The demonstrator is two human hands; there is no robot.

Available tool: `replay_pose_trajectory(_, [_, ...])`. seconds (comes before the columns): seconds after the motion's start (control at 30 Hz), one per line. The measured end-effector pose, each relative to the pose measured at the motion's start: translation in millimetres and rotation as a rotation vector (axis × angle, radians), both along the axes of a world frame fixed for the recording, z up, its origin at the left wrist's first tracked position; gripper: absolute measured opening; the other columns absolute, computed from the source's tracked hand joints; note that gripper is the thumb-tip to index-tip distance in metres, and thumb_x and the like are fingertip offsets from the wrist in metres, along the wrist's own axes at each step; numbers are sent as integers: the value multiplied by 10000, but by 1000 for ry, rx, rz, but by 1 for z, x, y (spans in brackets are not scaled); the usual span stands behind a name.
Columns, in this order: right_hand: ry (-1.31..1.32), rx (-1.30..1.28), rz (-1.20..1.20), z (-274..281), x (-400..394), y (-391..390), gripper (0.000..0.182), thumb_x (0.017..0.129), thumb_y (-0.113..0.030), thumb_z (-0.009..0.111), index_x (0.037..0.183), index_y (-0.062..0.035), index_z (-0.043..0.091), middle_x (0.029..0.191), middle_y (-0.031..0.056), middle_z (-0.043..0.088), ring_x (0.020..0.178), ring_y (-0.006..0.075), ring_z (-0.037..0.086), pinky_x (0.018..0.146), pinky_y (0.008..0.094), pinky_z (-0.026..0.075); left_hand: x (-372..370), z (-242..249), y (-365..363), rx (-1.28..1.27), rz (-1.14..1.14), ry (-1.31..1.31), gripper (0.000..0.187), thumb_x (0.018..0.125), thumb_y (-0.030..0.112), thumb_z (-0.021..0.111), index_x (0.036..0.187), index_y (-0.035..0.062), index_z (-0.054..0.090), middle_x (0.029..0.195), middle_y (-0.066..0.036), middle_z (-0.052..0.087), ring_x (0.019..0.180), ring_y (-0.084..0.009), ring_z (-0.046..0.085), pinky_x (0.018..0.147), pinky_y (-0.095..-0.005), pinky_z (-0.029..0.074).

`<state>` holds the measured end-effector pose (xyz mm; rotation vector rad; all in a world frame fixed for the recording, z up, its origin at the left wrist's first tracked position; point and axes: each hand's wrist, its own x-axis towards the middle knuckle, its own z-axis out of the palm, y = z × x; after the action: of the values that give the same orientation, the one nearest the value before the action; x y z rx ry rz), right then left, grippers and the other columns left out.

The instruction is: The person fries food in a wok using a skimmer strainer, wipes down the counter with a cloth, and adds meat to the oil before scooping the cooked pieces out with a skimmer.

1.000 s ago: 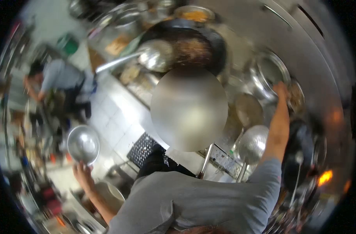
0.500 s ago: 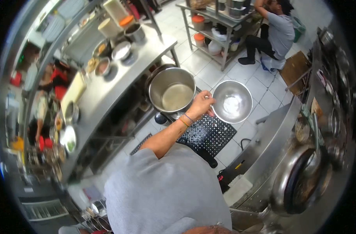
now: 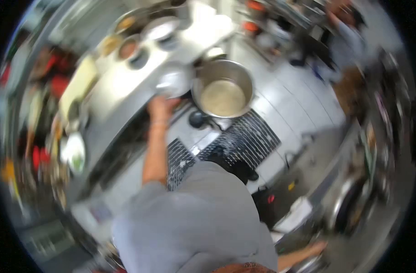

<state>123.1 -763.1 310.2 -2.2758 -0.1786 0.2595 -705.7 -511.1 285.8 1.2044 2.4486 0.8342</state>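
Blurred by motion, my left hand [image 3: 160, 108] grips the rim of a shiny metal bowl [image 3: 172, 79] over the edge of the steel counter. Just right of the bowl stands a large steel pot [image 3: 250, 86] with cloudy, pale liquid at its bottom. At the lower right, my right hand [image 3: 315, 248] reaches out beside the stove side, close to some blurred metalware. Its fingers are too smeared to show whether they hold anything.
The steel counter [image 3: 121, 102] carries several bowls and a white plate [image 3: 74, 152] with something green. Black perforated mats [image 3: 258, 139] lie on the tiled floor. A wok [image 3: 351, 204] sits at right. Another person [image 3: 347, 43] sits by a shelf at the back.
My left hand has swung the metal bowl from right of the pot to its left, by the counter. My right hand has come into view at lower right. The camera view has shifted.
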Motion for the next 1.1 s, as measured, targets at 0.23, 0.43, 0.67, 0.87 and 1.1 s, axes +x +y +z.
replay_pose_trajectory(0.23, [112,404,-1,14,-118,67,391,891,-130,516,1277,-82,476,739,-14,495,566,112,473,440,266,399,-208,-38,-47,-424,283,352,498,903,433,569,1096,-17,660,986,-164,698,898,-304,677,779,-402,538])
replay_pose_trajectory(0.43, [-159,234,-196,-94,-144,100,580,885,-102,501,1409,18,284,1106,220,577,760,230,601,449,347,481,-150,-31,3,570,463,-833,493,966,186,382,1237,-226,394,1249,-321,501,1147,-406,530,993,-462,473])
replay_pose_trajectory(0.67, [108,-226,-251,-76,-238,125,803,834,-188,532,1413,118,66,1019,349,600,913,433,633,851,493,487,-25,-39,73,526,71,-1018,447,935,107,473,1239,-213,402,1238,-318,484,1132,-392,534,956,-421,497])
replay_pose_trajectory(0.87, [41,-253,-224,-88,-236,117,828,821,-188,513,1390,172,31,871,335,631,738,438,660,714,459,554,83,-24,96,349,-115,-1059,417,925,117,569,1231,-129,429,1214,-234,522,1051,-360,579,849,-396,532])
replay_pose_trajectory(1.1, [311,-132,-170,-8,-269,108,968,890,-537,500,1431,111,25,807,286,646,545,364,641,495,429,541,169,-30,113,132,-342,-1083,326,905,142,612,1158,-9,473,1106,-142,559,930,-266,594,745,-338,525])
